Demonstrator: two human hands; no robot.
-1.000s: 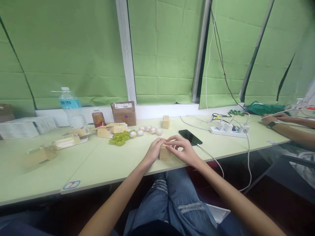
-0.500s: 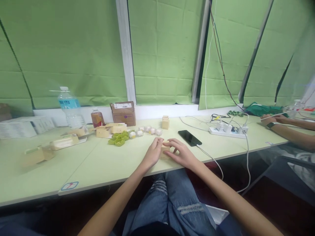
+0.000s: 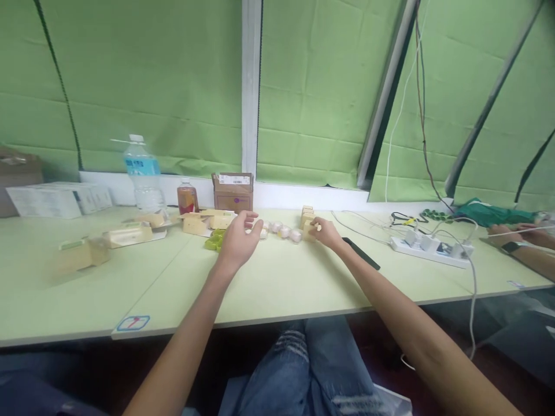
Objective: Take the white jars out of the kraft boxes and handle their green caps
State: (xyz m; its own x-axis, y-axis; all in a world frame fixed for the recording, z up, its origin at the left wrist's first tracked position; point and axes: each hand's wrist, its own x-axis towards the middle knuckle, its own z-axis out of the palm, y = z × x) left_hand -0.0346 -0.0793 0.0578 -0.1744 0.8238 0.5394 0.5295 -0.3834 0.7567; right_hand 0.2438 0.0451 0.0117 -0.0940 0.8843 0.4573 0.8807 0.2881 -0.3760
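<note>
My right hand pinches a small tan box just in front of several like boxes standing in a row. Whether its base touches the table I cannot tell. My left hand is raised over the table with its fingers apart and nothing in it. Beside it are a green lobed piece, partly covered by the hand, and an opened tan carton. Several small clear-wrapped white pieces lie between my two hands.
A black phone lies behind my right forearm. Farther right are a white power strip with cables and another person's arm. A water bottle, a drink bottle and a brown carton stand along the back.
Both hands have parted from near the table's front edge. My right hand has carried the small box forward to the row; my left hand has let go and moved left and forward. The view has shifted.
</note>
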